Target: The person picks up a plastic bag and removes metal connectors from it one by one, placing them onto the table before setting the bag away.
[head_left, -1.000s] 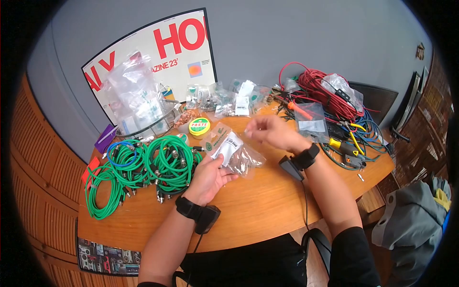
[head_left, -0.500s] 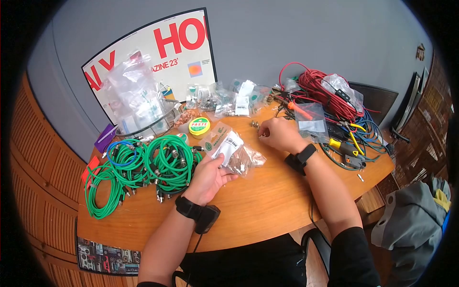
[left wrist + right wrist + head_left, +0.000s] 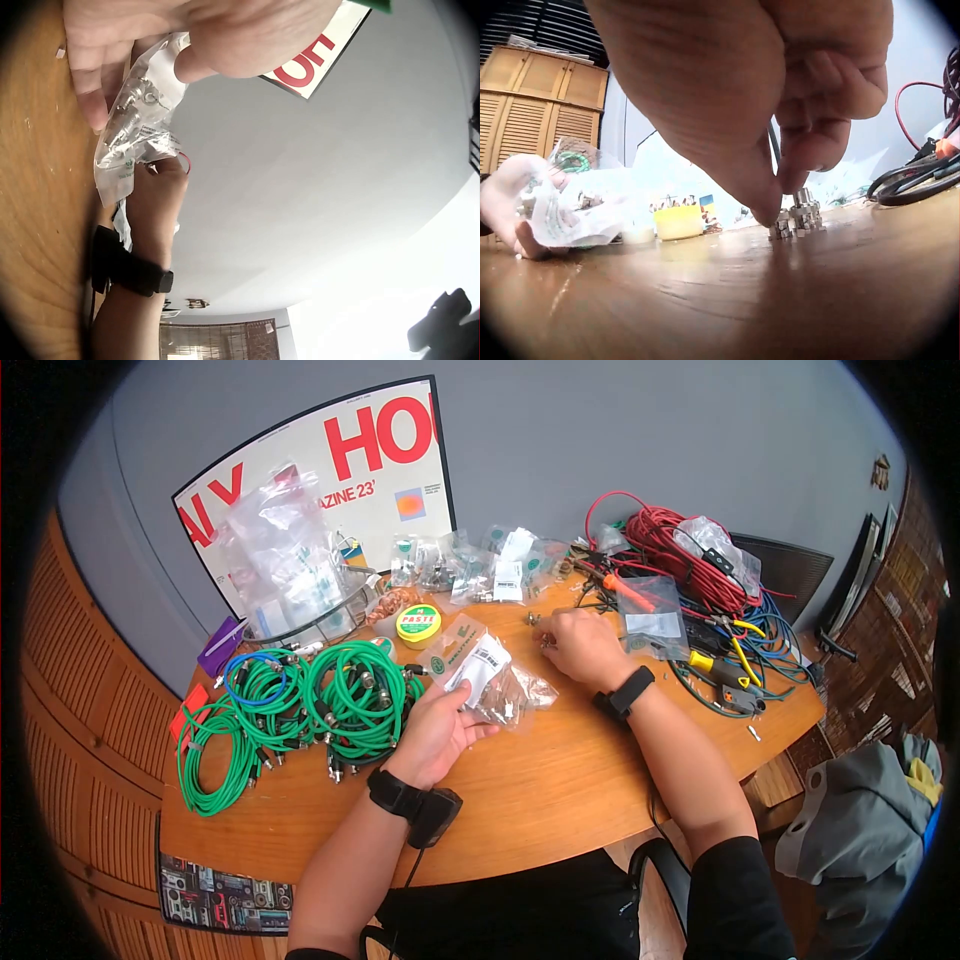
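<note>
My left hand (image 3: 437, 732) holds a clear plastic bag (image 3: 522, 690) with a white label, its thumb lying over the label. Shiny metal connectors show through the plastic in the left wrist view. Right of the bag, my right hand (image 3: 583, 647) reaches down to the tabletop. In the right wrist view its thumb and finger pinch a small metal connector (image 3: 781, 226) low at the wood. A cluster of metal connectors (image 3: 805, 210) stands right beside those fingertips. The curled fingers hide part of the pinched piece.
Coiled green cables (image 3: 360, 695) lie left of the bag. Behind it stands a yellow paste tin (image 3: 418, 623). More bagged parts (image 3: 507, 575) sit at the back. Red cable (image 3: 660, 550), yellow-handled pliers (image 3: 748, 650) and other tools crowd the right side of the wooden table (image 3: 540, 790).
My right hand has moved right and down from beside the bag to the connectors on the table, where its fingers close on one. My left hand stays with the bag.
</note>
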### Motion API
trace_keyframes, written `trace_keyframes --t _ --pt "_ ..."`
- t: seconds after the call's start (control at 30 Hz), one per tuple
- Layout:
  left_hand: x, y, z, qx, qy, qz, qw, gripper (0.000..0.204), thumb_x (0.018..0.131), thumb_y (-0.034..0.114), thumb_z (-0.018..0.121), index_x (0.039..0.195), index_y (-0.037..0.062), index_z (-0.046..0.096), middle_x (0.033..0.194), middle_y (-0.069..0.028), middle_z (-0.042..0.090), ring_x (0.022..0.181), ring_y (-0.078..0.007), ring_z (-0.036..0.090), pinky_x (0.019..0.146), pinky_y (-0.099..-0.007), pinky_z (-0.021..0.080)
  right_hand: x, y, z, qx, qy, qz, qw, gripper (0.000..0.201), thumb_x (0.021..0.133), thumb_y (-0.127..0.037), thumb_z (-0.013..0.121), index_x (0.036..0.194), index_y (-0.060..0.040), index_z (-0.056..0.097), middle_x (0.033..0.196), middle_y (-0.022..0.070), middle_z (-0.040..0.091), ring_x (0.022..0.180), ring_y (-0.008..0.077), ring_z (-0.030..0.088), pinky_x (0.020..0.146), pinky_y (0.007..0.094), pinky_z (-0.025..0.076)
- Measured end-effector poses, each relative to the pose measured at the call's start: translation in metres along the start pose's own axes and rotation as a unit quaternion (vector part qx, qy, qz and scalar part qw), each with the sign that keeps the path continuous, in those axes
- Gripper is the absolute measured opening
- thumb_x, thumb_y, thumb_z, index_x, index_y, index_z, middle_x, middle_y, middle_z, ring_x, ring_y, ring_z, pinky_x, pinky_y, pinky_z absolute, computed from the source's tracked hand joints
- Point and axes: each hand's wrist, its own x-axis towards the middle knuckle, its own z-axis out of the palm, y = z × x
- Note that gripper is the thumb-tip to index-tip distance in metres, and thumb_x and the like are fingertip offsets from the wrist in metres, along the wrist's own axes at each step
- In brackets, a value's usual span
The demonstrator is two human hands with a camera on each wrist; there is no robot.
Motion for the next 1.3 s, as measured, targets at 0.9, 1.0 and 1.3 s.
trace_keyframes --t 0.9,1.0,1.3 --pt "0.003 -0.003 -0.002 0.001 -0.007 0.011 1.0 0.037 0.108 0.018 0.044 0.145 0.01 0.044 0.125 -0.011 0.065 0.103 -0.0252 0.069 0.082 -0.0416 0.058 -0.001 -0.034 -0.014 0.268 -0.206 -0.068 0.939 0.017 0.083 -0.019 0.076 0.09 -0.0045 0.078 0.077 0.0122 0.073 0.064 0.0238 0.067 0.065 0.0349 0.054" --pt "0.004 -0.003 -0.004 0.004 -0.012 0.011 1.0 0.037 0.108 0.018 0.044 0.144 0.0098 0.044 0.124 -0.0112 0.065 0.102 -0.0252 0.069 0.081 -0.0416 0.058 -0.001 -0.034 -0.015 0.347 -0.228 -0.071 0.907 0.014 0.084 -0.013 0.075 0.094 -0.0038 0.078 0.076 0.0102 0.074 0.064 0.0181 0.066 0.064 0.0333 0.053" --pt "0.003 -0.001 -0.003 0.007 -0.017 0.001 1.0 0.037 0.108 0.017 0.044 0.144 0.011 0.041 0.128 -0.0117 0.063 0.105 -0.0247 0.068 0.079 -0.0387 0.059 -0.001 -0.04 -0.026 0.369 -0.295 -0.053 0.88 0.015 0.086 -0.002 0.071 0.1 -0.0012 0.076 0.078 0.0047 0.073 0.071 0.0098 0.063 0.069 0.0285 0.052"
